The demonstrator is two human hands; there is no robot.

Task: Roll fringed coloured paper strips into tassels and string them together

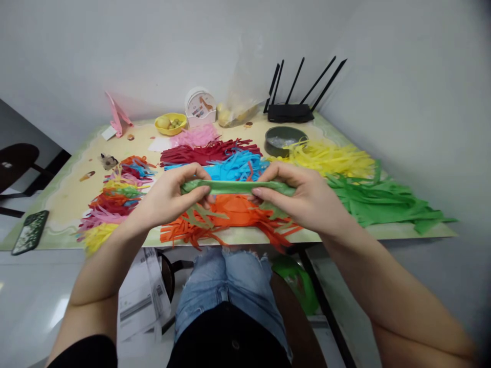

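Between my two hands a light green strip of fringed tissue paper is stretched level above the table. My left hand pinches its left end, and my right hand pinches the other. Cut fringes hang down below both hands. Directly beneath lies orange fringed paper, partly covered by the green strip. Blue fringed paper shows just behind my hands, with dark red fringed paper beyond it. To the right of my right hand spreads a darker green fringed pile.
Yellow fringes lie beside a dark round tin. A black router with upright antennas stands at the wall, near a plastic bag and a yellow bowl. Multicoloured tassels and a phone lie left.
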